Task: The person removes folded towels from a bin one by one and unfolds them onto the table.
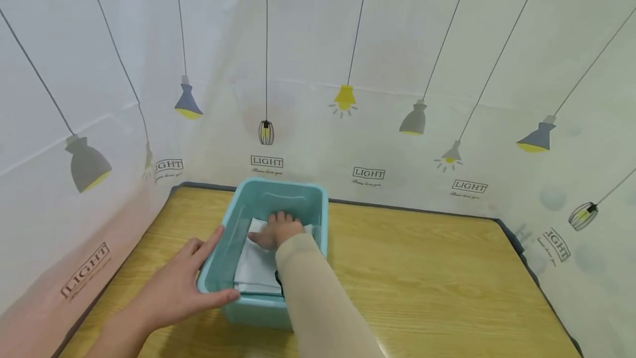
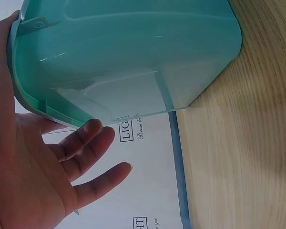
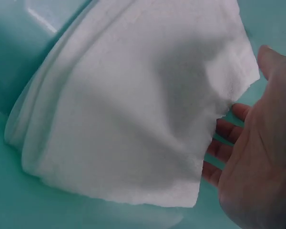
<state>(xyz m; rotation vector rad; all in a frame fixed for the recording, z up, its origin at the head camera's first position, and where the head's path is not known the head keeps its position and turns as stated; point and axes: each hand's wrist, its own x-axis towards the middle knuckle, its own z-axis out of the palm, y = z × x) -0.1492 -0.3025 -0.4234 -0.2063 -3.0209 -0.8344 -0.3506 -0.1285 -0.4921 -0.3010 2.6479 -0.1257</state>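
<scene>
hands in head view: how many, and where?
2. Left hand: touching the bin at its near-left corner. Right hand: inside the bin, at the white cloth. No sign of others hidden.

At the right fingers, plain white is shown by the cloth; around them and against the left fingers, solid turquoise by the bin. Behind the right fingers, the sleeve is coloured cream. Below, yellowish-brown wood grain is seen on the table, with blue-grey edging. Beyond the fingers, the off-white wall is printed with grey, blue and yellow lamps and black lettering.
</scene>
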